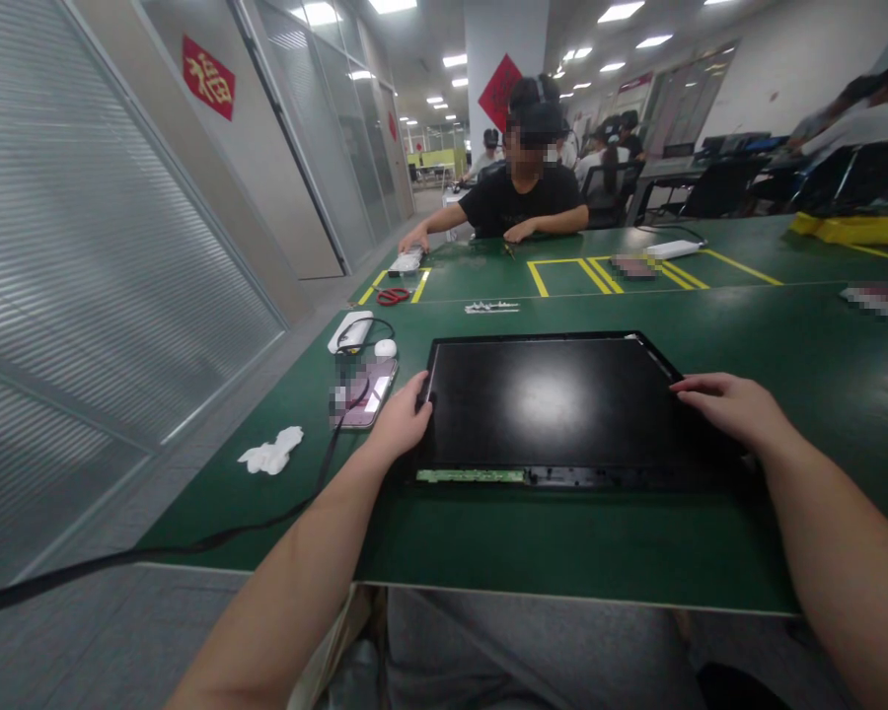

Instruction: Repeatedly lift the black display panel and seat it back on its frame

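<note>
- Far left is a glass wall with blinds (pixel 104 247), beside a grey floor (pixel 81 631).
- Next comes a red sign (pixel 208 78) with one gold character on it: 福.
- The worktop (pixel 214 503) is green, with a torn bit of white paper (pixel 272 454) near its left edge.
- A black strap (pixel 207 542) runs over the worktop toward the phone (pixel 376 394); its far left end is cut off. Blurry squares cover part of the phone, so I can't read it.
- The left hand (pixel 404 419) grips the left edge of the black screen (pixel 555 399), and some fingers are hidden under it.
- The black screen is on the worktop side nearest its holder. A green strip (pixel 471 476) sits along its near edge. I can't tell if it lies flat or is tipped a little.
- Behind it, across the worktop, sits a person in a black shirt (pixel 525 202). Their head hides part of another red sign, too hard to read.
- The right hand (pixel 732 409) pinches the screen's right edge. The near right corner is dark and hard to see.
- Far right is a yellow tray (pixel 851 230).
</note>
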Demonstrator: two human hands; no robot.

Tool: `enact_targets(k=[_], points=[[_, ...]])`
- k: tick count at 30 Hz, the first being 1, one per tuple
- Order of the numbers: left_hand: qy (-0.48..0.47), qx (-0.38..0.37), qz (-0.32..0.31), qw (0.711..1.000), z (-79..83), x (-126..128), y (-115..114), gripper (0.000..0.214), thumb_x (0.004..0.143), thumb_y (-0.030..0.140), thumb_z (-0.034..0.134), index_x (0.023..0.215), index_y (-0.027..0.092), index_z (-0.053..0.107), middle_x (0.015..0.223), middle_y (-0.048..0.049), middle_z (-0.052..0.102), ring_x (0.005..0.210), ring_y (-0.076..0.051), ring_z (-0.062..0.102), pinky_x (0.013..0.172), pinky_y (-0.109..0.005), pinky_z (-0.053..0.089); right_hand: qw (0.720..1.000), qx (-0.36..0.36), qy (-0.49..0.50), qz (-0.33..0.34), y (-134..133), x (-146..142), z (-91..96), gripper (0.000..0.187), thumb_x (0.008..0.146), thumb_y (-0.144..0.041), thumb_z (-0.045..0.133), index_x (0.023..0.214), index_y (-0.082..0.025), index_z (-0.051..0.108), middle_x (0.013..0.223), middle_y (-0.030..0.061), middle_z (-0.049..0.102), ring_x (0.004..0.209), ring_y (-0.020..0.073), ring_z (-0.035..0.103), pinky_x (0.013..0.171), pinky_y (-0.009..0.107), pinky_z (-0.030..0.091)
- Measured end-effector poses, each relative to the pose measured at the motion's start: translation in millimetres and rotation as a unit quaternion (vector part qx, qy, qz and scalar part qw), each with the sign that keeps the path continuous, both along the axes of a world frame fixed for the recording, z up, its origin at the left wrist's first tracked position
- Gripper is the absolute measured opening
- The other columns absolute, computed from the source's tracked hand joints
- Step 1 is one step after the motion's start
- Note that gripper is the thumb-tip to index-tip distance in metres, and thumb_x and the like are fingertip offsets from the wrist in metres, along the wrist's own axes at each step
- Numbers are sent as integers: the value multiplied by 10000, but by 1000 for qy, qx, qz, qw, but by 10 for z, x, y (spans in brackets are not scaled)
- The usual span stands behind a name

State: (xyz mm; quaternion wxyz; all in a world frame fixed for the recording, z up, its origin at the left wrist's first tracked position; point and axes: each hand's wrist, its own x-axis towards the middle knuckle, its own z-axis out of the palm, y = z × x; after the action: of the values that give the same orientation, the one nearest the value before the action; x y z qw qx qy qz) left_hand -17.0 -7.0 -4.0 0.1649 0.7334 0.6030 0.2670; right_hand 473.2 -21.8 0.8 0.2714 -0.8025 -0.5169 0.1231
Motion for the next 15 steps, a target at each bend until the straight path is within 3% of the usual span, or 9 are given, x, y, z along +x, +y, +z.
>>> enact_targets(k=[9,12,15], points=[[-66,-6,13,998,-16,-3,-19,610,844,100,526,1441,225,519,1306,-115,690,1242,-303,626,1082,-477,460,1000,-8,-15,4,32,93,-74,275,668,-395,642,852,-270,802,1012,50,759,915,249,673,785,347,509],[-142,3,16,990,-27,6,-27,600,813,102,571,1395,248,569,1281,-100,704,1216,-304,639,1072,-479,468,1000,-17,-23,3,48,120,-91,289,677,-399,635,873,-272,806,971,52,761,889,250,678,778,351,509],[-276,-9,2,961,-18,46,-29,591,781,115,617,1357,245,589,1254,-99,715,1150,-278,673,1046,-455,495,999,-18,-35,-7,50,117,-91,285,688,-397,627,871,-277,810,965,55,761,895,258,679,778,355,511]])
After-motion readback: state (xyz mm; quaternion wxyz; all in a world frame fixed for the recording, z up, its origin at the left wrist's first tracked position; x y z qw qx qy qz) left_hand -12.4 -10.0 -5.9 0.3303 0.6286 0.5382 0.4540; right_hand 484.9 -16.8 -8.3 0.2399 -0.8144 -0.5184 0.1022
